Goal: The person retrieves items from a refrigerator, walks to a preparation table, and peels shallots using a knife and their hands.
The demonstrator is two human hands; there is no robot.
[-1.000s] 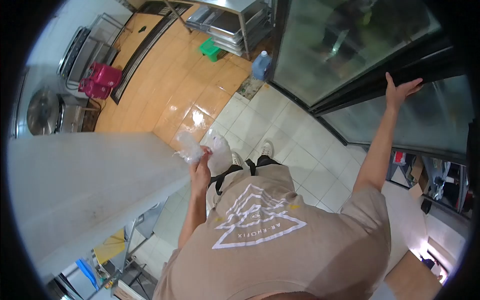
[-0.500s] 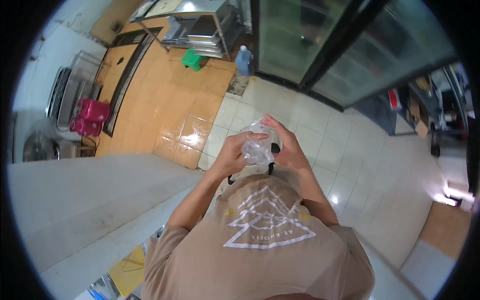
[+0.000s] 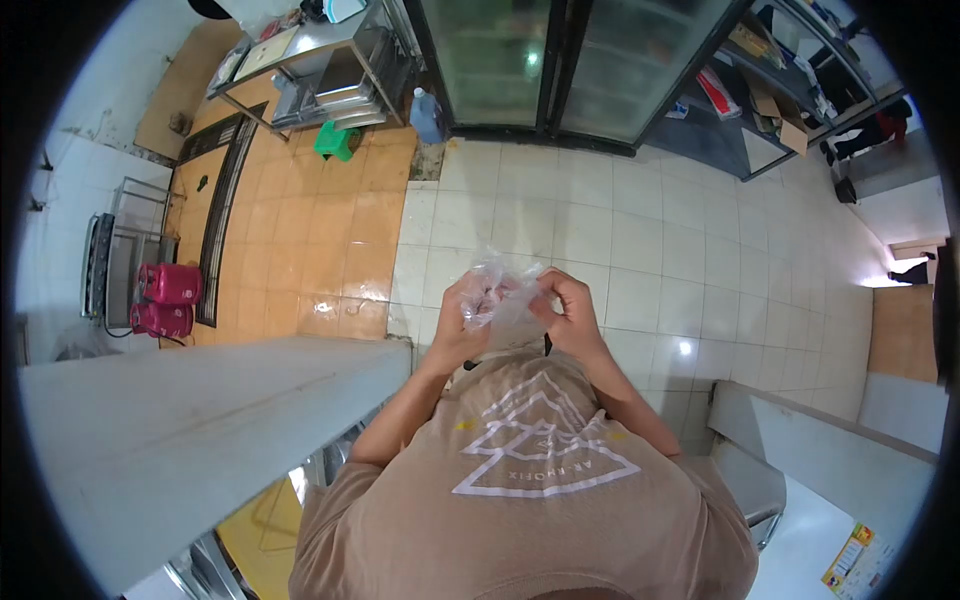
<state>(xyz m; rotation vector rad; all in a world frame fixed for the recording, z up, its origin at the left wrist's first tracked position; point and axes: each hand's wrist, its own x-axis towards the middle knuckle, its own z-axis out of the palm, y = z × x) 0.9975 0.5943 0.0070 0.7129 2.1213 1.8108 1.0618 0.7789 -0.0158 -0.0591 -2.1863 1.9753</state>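
A crumpled clear plastic bag [image 3: 497, 285] is held in front of my chest, between both hands. My left hand [image 3: 457, 325] is closed round its left side, and the film covers some of those fingers. On the other side, my right hand [image 3: 570, 308] pinches the bag's right edge with thumb and fingertips. Whether anything lies inside the bag, I cannot tell.
A glass-doored cabinet [image 3: 490, 65] stands ahead, with dark shelving [image 3: 705, 130] to its right. A blue jug [image 3: 426, 115] and green stool [image 3: 335, 142] are by a metal table [image 3: 300, 45]. Pale low walls [image 3: 200, 400] flank me; pink gas cylinders [image 3: 170, 285] stand left.
My right hand has gone from spread fingers to pinching the bag's edge. The bag is spread wider between the hands. My view has turned, so the room sits differently.
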